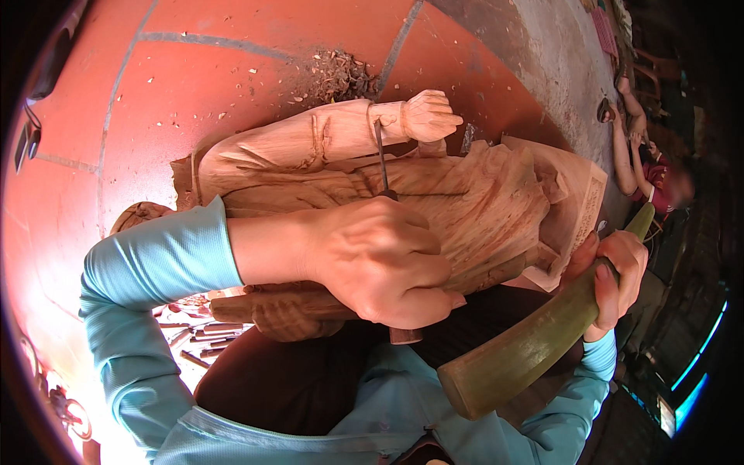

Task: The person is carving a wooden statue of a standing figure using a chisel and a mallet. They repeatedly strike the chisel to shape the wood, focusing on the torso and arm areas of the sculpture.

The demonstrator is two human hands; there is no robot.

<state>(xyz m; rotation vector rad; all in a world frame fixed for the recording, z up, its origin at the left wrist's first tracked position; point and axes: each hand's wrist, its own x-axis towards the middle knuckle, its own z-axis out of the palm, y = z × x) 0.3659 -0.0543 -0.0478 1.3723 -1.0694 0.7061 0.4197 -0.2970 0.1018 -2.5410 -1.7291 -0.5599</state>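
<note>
A carved wooden figure (480,194) lies across my lap, its sleeved arm and fist at the far side. My left hand (380,252) is wrapped round the handle of a carving chisel (382,159). The thin blade points away from me, its tip at the figure's wrist, and the handle's butt shows below my fist. To the right, my right hand (616,279) grips the narrow end of a greenish, club-shaped mallet (519,349). The mallet's thick head hangs toward the lower left, apart from the chisel. My left forearm hides part of the figure.
Wood shavings (341,76) lie heaped on the red tiled floor (217,85) beyond the figure. Several carving tools (211,335) lie on the floor to the left, under my arm. Another person (659,182) sits at the far right.
</note>
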